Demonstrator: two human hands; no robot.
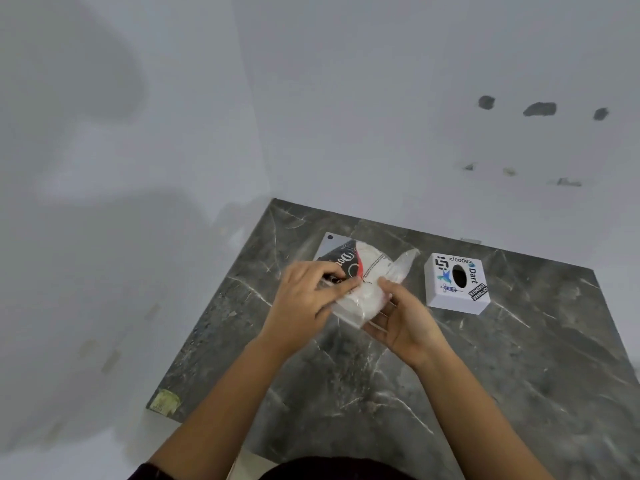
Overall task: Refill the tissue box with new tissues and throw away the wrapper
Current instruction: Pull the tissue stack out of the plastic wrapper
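Both hands hold a pack of white tissues (363,292) in a clear plastic wrapper with a black and red printed end (341,258), just above the dark marble table (485,375). My left hand (304,306) pinches the printed end of the wrapper. My right hand (401,320) supports the pack from below and grips the clear side. A loose flap of wrapper (405,261) sticks up to the right. The white cube tissue box (457,284), covered in stickers and with an oval slot on top, stands on the table to the right of my hands.
A flat grey plate (330,242) lies on the table behind the pack. White walls meet at a corner behind the table. The table's left edge carries a yellowish sticker (166,401) near its front corner.
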